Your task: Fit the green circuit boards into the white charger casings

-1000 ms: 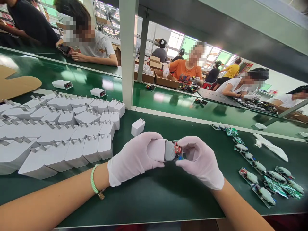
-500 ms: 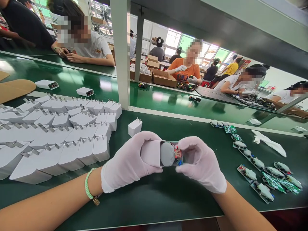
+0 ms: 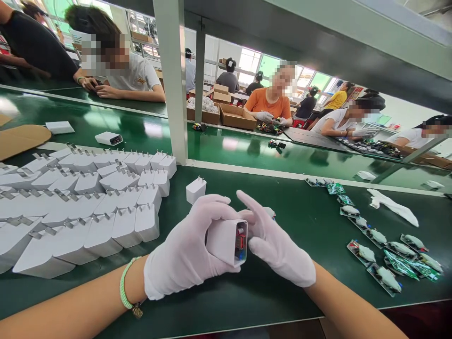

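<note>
In my left hand (image 3: 189,245), gloved in white, is a white plug charger case (image 3: 221,242), its open end facing right. Inside that end sits a circuit board (image 3: 240,242) with a red part showing. My right hand (image 3: 278,245), also gloved, is at the open end with index finger and thumb spread apart; its other fingers are partly hidden. Just behind its knuckles shows a bit of what looks like another board (image 3: 270,213); whether the hand touches it I cannot tell. A single white charger (image 3: 195,189) stands beyond my left hand, prongs up.
Rows of white chargers (image 3: 116,226) fill the left of the green table (image 3: 226,301). Several circuit boards (image 3: 376,239) and a white glove (image 3: 393,207) lie at right. A metal post (image 3: 173,84) rises ahead. Co-workers (image 3: 270,101) sit across the green conveyor (image 3: 233,146).
The circuit board has slid left into the case, where it stuck out before. My right hand has let go of its end and spread its fingers. Cases on the conveyor have shifted left.
</note>
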A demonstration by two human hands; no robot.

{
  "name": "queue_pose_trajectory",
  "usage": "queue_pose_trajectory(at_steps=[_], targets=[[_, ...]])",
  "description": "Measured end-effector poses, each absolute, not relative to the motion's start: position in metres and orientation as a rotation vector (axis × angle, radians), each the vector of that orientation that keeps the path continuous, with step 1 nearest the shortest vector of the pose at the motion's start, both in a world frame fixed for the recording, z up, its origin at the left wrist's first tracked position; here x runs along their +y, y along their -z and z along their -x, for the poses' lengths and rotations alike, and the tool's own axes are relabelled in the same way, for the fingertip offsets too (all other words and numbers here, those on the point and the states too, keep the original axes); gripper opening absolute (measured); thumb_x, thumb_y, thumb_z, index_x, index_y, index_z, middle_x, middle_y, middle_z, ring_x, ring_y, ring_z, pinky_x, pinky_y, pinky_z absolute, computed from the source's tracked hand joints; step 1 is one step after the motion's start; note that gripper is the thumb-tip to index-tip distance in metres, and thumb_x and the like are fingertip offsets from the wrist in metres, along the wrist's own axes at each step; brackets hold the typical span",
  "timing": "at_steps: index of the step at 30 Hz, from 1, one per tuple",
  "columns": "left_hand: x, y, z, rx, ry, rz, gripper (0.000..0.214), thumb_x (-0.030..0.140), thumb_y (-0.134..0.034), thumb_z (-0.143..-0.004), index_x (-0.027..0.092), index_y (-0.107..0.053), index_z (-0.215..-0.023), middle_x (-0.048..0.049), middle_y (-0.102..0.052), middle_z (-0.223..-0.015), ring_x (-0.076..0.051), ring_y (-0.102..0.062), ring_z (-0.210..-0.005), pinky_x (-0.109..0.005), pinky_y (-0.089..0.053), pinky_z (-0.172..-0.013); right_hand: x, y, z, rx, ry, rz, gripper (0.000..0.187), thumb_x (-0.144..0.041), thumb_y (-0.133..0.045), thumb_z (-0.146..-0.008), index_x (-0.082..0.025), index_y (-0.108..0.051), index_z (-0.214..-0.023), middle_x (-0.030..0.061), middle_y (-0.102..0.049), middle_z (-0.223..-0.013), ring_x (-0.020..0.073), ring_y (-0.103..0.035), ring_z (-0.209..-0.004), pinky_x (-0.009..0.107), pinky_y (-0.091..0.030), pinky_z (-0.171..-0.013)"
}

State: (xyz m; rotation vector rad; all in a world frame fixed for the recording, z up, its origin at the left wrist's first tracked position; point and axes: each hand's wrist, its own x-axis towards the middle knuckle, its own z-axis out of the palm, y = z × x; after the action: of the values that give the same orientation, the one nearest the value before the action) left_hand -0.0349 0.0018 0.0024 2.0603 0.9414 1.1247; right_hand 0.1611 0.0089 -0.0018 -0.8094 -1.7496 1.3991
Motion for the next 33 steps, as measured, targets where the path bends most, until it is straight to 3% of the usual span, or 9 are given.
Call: queue_pose_trajectory(at_steps=[2, 4, 7, 12, 18, 23, 26, 29, 33], targets=[[0.001, -0.003, 0.033, 0.922, -1.115, -2.054, 0.057, 0.008, -0.076, -0.054, 0.024, -0.049, -0.102, -0.0066, -0.054, -0.121, -0.025, -0.043, -0.128, -0.037, -0.048, -0.100, 0.010, -0.004, -0.155, -1.758, -1.537, 0.787, 0.082, -0.065, -0.059, -0.077, -0.025, -0.032, -0.143, 0.0081, -0.059, -0.111, 0.0226, -0.058, -0.099, 0.037, -0.050, -0.087], [0.001, -0.003, 0.032, 0.923, -1.094, -2.041, 0.059, 0.007, -0.077, -0.054, 0.025, -0.049, -0.104, -0.0067, -0.055, -0.119, -0.025, -0.046, -0.126, -0.038, -0.049, -0.098, 0.010, -0.007, -0.150, -1.771, -1.600, 0.720, 0.065, -0.062, -0.057, -0.079, -0.025, -0.048, -0.131, 0.0064, -0.059, -0.112, 0.0242, -0.054, -0.106, 0.038, -0.045, -0.094], [0.001, 0.000, 0.032, 0.954, -1.078, -2.052, 0.062, 0.009, -0.079, -0.053, 0.024, -0.050, -0.106, -0.0063, -0.054, -0.119, -0.022, -0.057, -0.112, -0.034, -0.052, -0.093, 0.009, -0.003, -0.149, -1.705, -1.642, 0.684, 0.049, -0.057, -0.057, -0.082, -0.021, -0.059, -0.114, 0.0045, -0.060, -0.102, 0.0226, -0.055, -0.098, 0.036, -0.045, -0.090], [0.000, -0.004, 0.029, 0.850, -1.136, -2.255, 0.052, 0.016, -0.075, -0.065, 0.025, -0.052, -0.111, -0.0038, -0.062, -0.112, -0.018, -0.061, -0.105, -0.031, -0.052, -0.091, 0.007, 0.004, -0.154, -1.663, -1.611, 0.711, 0.052, -0.061, -0.062, -0.075, -0.019, -0.058, -0.105, 0.0041, -0.058, -0.095, 0.0207, -0.054, -0.087, 0.033, -0.047, -0.081], [0.004, -0.015, 0.027, 0.722, -1.133, -2.596, 0.011, 0.019, -0.062, -0.078, 0.024, -0.055, -0.085, -0.0043, -0.069, -0.095, -0.021, -0.065, -0.095, -0.035, -0.054, -0.081, 0.008, -0.007, -0.150, -1.752, -1.527, 0.694, 0.053, -0.059, -0.064, -0.075, -0.017, -0.058, -0.107, 0.0059, -0.062, -0.099, 0.0218, -0.058, -0.091, 0.034, -0.047, -0.082], [0.009, -0.014, 0.038, 0.662, -1.145, -2.776, 0.020, 0.017, -0.062, -0.078, 0.025, -0.052, -0.094, -0.0070, -0.068, -0.094, -0.021, -0.066, -0.090, -0.035, -0.056, -0.073, 0.016, 0.000, -0.151, -1.709, -1.558, 0.719, 0.056, -0.050, -0.063, -0.080, -0.017, -0.047, -0.123, 0.0064, -0.065, -0.101, 0.0201, -0.063, -0.093, 0.037, -0.049, -0.088], [0.008, -0.009, 0.045, 0.709, -1.180, -2.857, 0.032, 0.021, -0.066, -0.076, 0.023, -0.051, -0.105, -0.0101, -0.066, -0.101, -0.021, -0.066, -0.089, -0.033, -0.058, -0.073, 0.032, -0.004, -0.166, -1.790, -1.196, 0.944, 0.057, -0.044, -0.056, -0.083, -0.018, -0.040, -0.132, 0.0066, -0.065, -0.102, 0.0185, -0.064, -0.089, 0.036, -0.050, -0.085], [0.007, -0.010, 0.054, 0.815, -1.202, -2.919, 0.035, 0.020, -0.065, -0.076, 0.022, -0.052, -0.109, -0.0104, -0.065, -0.105, -0.020, -0.067, -0.092, -0.030, -0.058, -0.078, 0.051, -0.020, -0.199, -1.907, -0.661, 1.439, 0.047, -0.037, -0.047, -0.088, -0.017, -0.046, -0.130, 0.0078, -0.064, -0.109, 0.0182, -0.062, -0.093, 0.035, -0.047, -0.088], [0.020, -0.036, 0.062, 0.870, -1.126, -3.070, 0.030, 0.023, -0.064, -0.078, 0.022, -0.056, -0.107, -0.0080, -0.066, -0.107, -0.020, -0.067, -0.095, -0.030, -0.056, -0.083, 0.068, -0.028, -0.245, -2.044, -0.572, 1.686, 0.055, -0.042, -0.061, -0.076, -0.012, -0.057, -0.122, 0.0138, -0.062, -0.113, 0.0256, -0.062, -0.098, 0.036, -0.047, -0.086]])
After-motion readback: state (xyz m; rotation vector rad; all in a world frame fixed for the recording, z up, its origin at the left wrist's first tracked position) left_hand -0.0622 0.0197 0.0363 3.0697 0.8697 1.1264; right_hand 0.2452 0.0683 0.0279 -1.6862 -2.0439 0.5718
